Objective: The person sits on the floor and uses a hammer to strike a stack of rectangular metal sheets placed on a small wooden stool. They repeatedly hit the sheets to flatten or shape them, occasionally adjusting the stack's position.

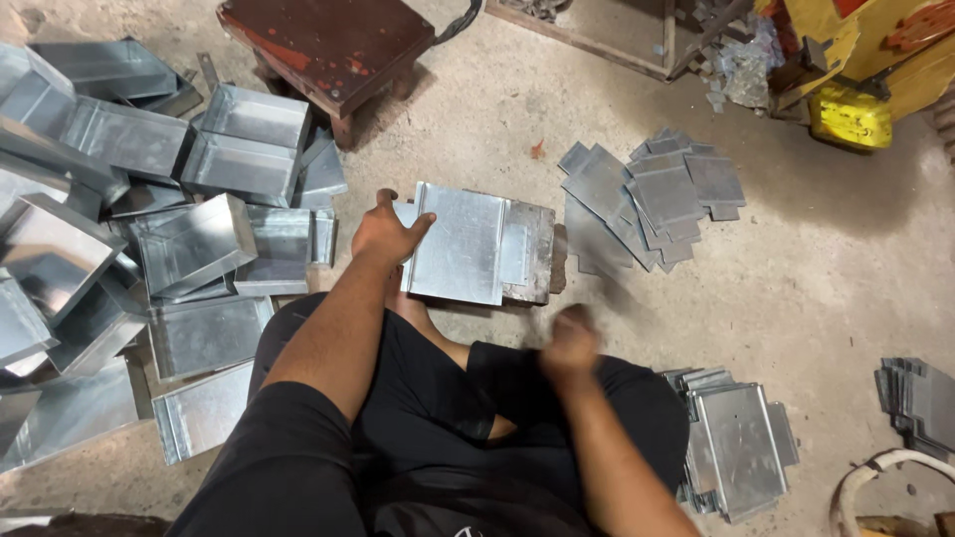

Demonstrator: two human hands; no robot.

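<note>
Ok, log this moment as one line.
left hand: grips edge of flat metal sheet on block | right hand: blurred, above lap, grasp unclear | folded metal trays at left | flat blanks ahead

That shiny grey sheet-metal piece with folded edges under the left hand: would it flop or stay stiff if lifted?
The flat grey sheet-metal piece probably stays stiff, since its edges look folded. It likely feels light for its size, being thin sheet. Its smooth, shiny face may be slippery, and the left hand grips it at one edge, where thin metal could be sharp. The right hand is blurred.
</note>
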